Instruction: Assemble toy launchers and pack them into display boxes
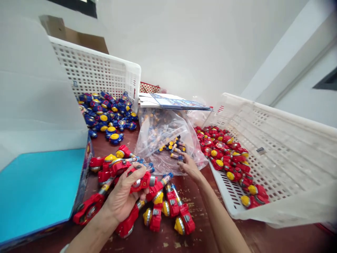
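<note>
L grip (125, 195) wrapped round a red toy (144, 183) above the worktop (189, 191), R grip (190, 168) down at a sm. tube (176, 156) nr. the clear bag's (147, 138) mouth, can't tell if pinched

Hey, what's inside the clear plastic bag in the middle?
The clear plastic bag holds many small tubes, some with yellow ends, plainest near your right hand. Farther back they show only hazily through the plastic; whatever lies beneath the flat printed stack is hidden.
</note>
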Demonstrator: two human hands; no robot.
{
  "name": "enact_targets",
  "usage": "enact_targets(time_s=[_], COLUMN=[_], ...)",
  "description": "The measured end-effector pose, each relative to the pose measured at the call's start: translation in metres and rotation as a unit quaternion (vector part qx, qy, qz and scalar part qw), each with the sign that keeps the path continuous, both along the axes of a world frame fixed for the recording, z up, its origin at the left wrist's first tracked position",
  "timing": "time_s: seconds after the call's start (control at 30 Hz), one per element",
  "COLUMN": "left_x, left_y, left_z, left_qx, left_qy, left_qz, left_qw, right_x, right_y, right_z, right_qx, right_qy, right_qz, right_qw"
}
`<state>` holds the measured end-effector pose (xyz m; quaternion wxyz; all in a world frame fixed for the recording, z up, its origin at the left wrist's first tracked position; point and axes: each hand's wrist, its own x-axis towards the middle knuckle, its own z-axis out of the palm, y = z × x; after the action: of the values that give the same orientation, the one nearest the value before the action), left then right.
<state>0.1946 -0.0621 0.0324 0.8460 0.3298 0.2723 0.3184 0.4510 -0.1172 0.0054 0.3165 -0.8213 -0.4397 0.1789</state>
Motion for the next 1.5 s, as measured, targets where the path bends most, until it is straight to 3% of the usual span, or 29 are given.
enact_targets(time_s=[0.1, 0.17, 0.23, 0.27, 0.37, 0.43, 0.47, 0.63, 0.73, 0.9, 1.03, 1.1, 1.17, 1.27, 1.33, 1.43, 1.5], left_x=[0.002, 0.003, 0.004, 0.005, 0.004, 0.002, 0.001, 0.000, 0.000, -0.006, -0.011, -0.010, -0.006, 0.000, 0.000, -0.003, -0.002], left_y=[0.000, -0.002, -0.005, -0.007, -0.010, -0.011, -0.011, -0.012, -0.014, -0.017, -0.013, -0.010, -0.007, -0.005, -0.004, 0.000, 0.003], left_z=[-0.002, -0.002, -0.002, -0.002, -0.002, -0.003, -0.003, -0.001, 0.003, 0.005, 0.003, 0.001, -0.002, -0.004, -0.006, -0.008, -0.011], left_qx=[-0.015, -0.029, -0.037, -0.039, -0.044, -0.037, -0.028, 0.025, 0.058, 0.157, 0.288, 0.296, 0.257, 0.192, 0.189, 0.264, 0.298], left_qy=[-0.017, -0.016, -0.013, -0.013, -0.015, -0.016, -0.017, -0.018, -0.012, 0.007, 0.060, 0.064, 0.049, 0.040, 0.041, 0.068, 0.094], left_qz=[0.007, 0.017, 0.016, 0.012, 0.007, 0.008, 0.006, 0.010, 0.009, -0.025, -0.036, -0.054, -0.057, -0.032, -0.032, -0.039, -0.034], left_qw=[1.000, 0.999, 0.999, 0.999, 0.999, 0.999, 0.999, 0.999, 0.998, 0.987, 0.955, 0.951, 0.964, 0.980, 0.981, 0.961, 0.949], right_x=[-0.038, -0.068, -0.096, -0.107, -0.126, -0.129, -0.128, -0.118, -0.114, -0.118, -0.120, -0.119, -0.118, -0.116, -0.113, -0.106, -0.098], right_y=[-0.022, -0.033, -0.038, -0.039, -0.041, -0.046, -0.049, -0.066, -0.071, -0.076, -0.079, -0.080, -0.080, -0.078, -0.075, -0.069, -0.067], right_z=[0.015, 0.021, 0.024, 0.024, 0.019, 0.016, 0.015, 0.014, 0.017, 0.020, 0.014, 0.012, 0.015, 0.021, 0.020, 0.013, 0.011], right_qx=[0.113, 0.226, 0.320, 0.348, 0.369, 0.341, 0.320, 0.215, 0.225, 0.208, 0.151, 0.123, 0.108, 0.154, 0.172, 0.119, 0.101], right_qy=[0.154, 0.325, 0.436, 0.461, 0.505, 0.510, 0.496, 0.316, 0.222, 0.259, 0.421, 0.453, 0.417, 0.275, 0.248, 0.413, 0.460], right_qz=[0.064, 0.076, 0.039, 0.012, -0.044, -0.051, -0.047, 0.049, 0.080, 0.100, 0.099, 0.098, 0.097, 0.097, 0.093, 0.108, 0.124], right_qw=[0.979, 0.915, 0.840, 0.816, 0.779, 0.788, 0.806, 0.923, 0.945, 0.938, 0.889, 0.878, 0.897, 0.944, 0.949, 0.897, 0.873])
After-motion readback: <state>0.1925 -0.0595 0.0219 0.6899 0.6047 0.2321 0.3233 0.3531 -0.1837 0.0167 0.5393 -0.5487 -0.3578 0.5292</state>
